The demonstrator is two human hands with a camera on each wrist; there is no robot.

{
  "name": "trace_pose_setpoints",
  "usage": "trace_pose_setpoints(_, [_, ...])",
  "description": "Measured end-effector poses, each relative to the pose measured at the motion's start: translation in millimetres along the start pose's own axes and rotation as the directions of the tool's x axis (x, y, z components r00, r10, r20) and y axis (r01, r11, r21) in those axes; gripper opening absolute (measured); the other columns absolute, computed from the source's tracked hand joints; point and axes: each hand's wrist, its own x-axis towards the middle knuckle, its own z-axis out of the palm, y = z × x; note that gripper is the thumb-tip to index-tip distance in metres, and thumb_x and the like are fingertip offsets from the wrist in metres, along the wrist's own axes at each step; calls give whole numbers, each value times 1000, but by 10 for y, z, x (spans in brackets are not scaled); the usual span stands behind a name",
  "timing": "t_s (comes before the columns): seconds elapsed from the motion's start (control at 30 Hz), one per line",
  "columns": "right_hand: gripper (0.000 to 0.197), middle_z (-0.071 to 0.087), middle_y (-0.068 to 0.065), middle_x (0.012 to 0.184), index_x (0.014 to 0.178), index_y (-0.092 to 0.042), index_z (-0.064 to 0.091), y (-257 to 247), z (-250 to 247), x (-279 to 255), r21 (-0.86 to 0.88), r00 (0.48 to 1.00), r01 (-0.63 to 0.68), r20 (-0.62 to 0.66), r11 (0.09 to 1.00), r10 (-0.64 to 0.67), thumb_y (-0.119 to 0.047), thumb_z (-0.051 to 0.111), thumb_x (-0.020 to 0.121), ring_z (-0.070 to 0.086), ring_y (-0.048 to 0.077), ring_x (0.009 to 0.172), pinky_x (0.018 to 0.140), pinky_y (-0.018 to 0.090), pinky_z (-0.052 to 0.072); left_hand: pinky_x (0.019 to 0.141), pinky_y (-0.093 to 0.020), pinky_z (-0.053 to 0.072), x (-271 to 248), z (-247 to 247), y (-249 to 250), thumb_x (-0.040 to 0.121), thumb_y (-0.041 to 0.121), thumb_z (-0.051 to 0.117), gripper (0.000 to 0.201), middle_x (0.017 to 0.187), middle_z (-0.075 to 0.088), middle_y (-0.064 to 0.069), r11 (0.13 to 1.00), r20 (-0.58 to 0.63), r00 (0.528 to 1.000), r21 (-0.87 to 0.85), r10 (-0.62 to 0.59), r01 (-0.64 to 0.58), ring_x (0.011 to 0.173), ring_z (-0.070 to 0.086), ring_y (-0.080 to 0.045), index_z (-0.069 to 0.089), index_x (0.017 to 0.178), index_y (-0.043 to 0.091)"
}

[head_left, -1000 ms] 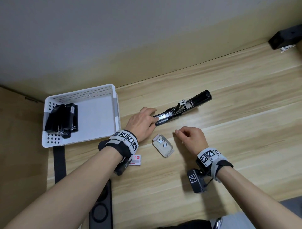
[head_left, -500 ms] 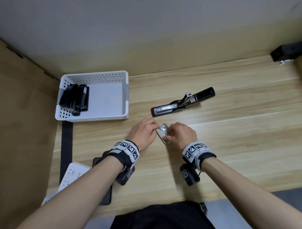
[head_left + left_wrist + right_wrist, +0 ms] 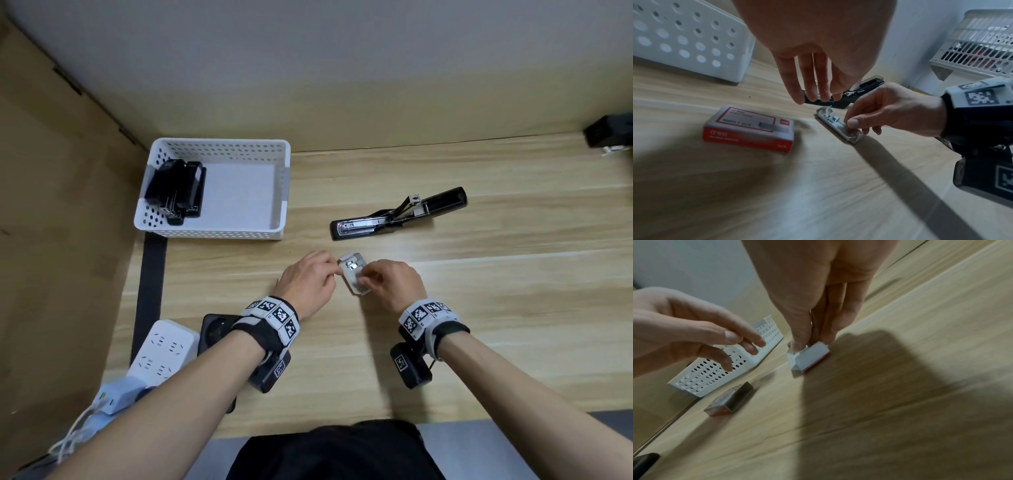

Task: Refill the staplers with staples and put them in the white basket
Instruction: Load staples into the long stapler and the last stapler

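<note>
A black stapler lies flipped open on the wooden table, its magazine bare. Just in front of it lies a small white staple tray holding a few staple strips. My right hand pinches the tray's near end between thumb and fingers. My left hand hovers at the tray's far end, its fingers straight and holding nothing. The white basket stands at the back left with black staplers stacked in its left end. The red staple-box sleeve lies under my left wrist.
A white power strip and a black strap lie at the table's left edge, beside a wooden side wall. A black object sits at the far right corner. Another white basket shows beyond in the left wrist view.
My left hand has come off the open stapler and moved to the staple tray. My right hand has taken hold of the tray's near end. The head view has tilted down.
</note>
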Motion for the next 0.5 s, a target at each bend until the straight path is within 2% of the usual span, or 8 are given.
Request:
trace_pose_setpoints(0.1, [16, 67, -14, 88, 89, -32, 72, -18, 34, 16, -36, 1000, -5, 12, 999, 6, -45, 73, 81, 61, 8, 80, 65, 26, 48, 80, -38, 50, 9, 42, 11, 92, 15, 52, 26, 107, 61, 11, 1000, 31, 1000, -8, -7, 7, 108, 52, -12, 72, 106, 24])
trace_pose_setpoints(0.27, [22, 61, -11, 85, 87, -32, 70, -55, 80, 69, -177, 997, 66, -15, 982, -70, -53, 68, 81, 58, 10, 81, 58, 25, 40, 82, -38, 50, 30, 115, -23, 93, 17, 53, 24, 107, 60, 13, 1000, 64, 998, -6, -6, 6, 107, 52, -11, 71, 106, 24])
trace_pose_setpoints(0.37, [29, 57, -10, 79, 82, -30, 66, -37, 46, 40, -130, 997, 50, -47, 990, -56, -59, 68, 78, 55, 10, 73, 55, 27, 42, 81, -38, 50, 55, 147, -15, 92, 19, 54, 21, 103, 60, 12, 1000, 55, 998, 6, -3, 2, 104, 53, -12, 71, 103, 25])
trace_pose_setpoints(0.5, [22, 59, -12, 83, 94, -28, 70, 91, -56, -90, 37, 993, 5, -122, 999, 0, -47, 68, 84, 56, 12, 72, 59, 25, 37, 79, -35, 50, 145, 185, 110, 92, 24, 55, 21, 105, 64, 11, 999, 61, 998, 37, 0, -2, 104, 56, -15, 72, 104, 27])
